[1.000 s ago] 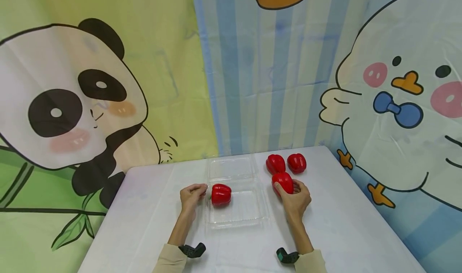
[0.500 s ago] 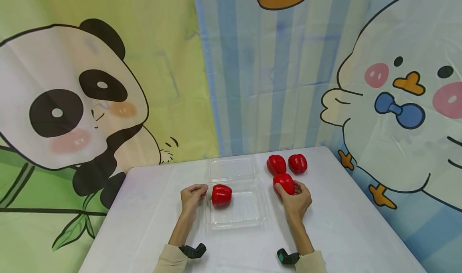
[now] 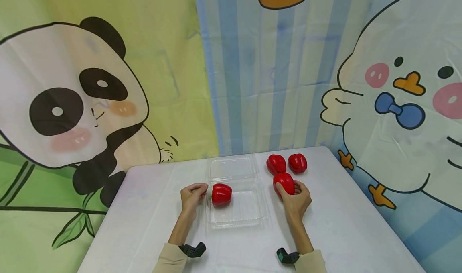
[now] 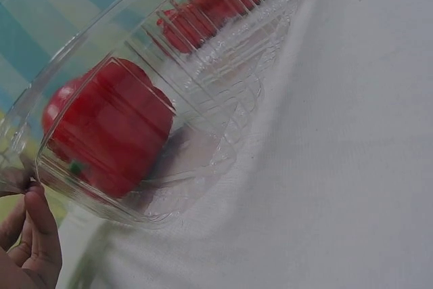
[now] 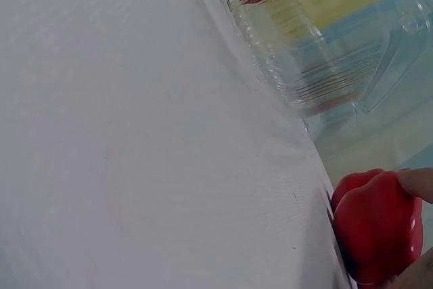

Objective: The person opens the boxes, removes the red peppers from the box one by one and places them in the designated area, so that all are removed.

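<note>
A clear plastic clamshell box [image 3: 241, 208] lies with its lid folded back on the white table. Inside it, toward the left, one red bell pepper [image 3: 221, 194] rests on its side; its green stem shows through the wall in the left wrist view. My left hand [image 3: 193, 196] pinches the left rim of the box between thumb and fingers. To the right of the box, my right hand [image 3: 296, 199] grips another red bell pepper [image 3: 284, 183], thumb on the near side and fingers around the right. That pepper appears to be on the table.
Two more bell peppers, one [image 3: 276, 164] just behind the gripped one and one [image 3: 297, 163] farther right, sit near the back of the table [image 3: 144, 225]. The lid [image 3: 232, 168] reaches toward the back edge, where a cartoon-printed curtain [image 3: 249, 84] hangs.
</note>
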Demonstrator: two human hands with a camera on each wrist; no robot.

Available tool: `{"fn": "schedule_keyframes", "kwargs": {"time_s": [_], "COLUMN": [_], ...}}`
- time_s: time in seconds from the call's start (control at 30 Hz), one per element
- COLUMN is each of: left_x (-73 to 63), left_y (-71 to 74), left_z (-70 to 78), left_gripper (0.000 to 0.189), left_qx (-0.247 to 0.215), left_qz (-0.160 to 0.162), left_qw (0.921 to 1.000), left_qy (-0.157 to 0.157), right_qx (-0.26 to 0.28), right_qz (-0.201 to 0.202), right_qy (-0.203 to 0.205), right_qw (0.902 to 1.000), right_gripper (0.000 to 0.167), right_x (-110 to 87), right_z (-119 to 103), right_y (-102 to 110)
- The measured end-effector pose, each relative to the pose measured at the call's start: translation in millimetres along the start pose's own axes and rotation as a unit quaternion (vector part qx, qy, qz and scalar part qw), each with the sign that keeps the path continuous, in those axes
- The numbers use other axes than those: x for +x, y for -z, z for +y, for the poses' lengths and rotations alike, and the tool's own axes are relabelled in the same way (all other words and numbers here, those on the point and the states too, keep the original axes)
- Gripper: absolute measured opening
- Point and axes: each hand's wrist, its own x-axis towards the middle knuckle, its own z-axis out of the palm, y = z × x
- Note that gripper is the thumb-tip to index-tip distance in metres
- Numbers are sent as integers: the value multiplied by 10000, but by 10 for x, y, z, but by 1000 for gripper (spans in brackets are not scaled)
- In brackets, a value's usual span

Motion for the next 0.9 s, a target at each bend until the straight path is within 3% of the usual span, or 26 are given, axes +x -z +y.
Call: {"fn": "schedule_keyframes", "kwargs": {"time_s": [0.9], "left_x": [11], "left_y": [22], "left_z": [-8], "left_gripper": [26], "left_qx": [-42], "left_qz": [-12], "left_qw": [10000], "left_qy": [78], "right_qx": [-182], "right_qz": [-54], "right_qy": [-205], "right_qw": [9996], "right_gripper": [73], "right_x": [-34], "right_z": [1], "right_y": [6]}}
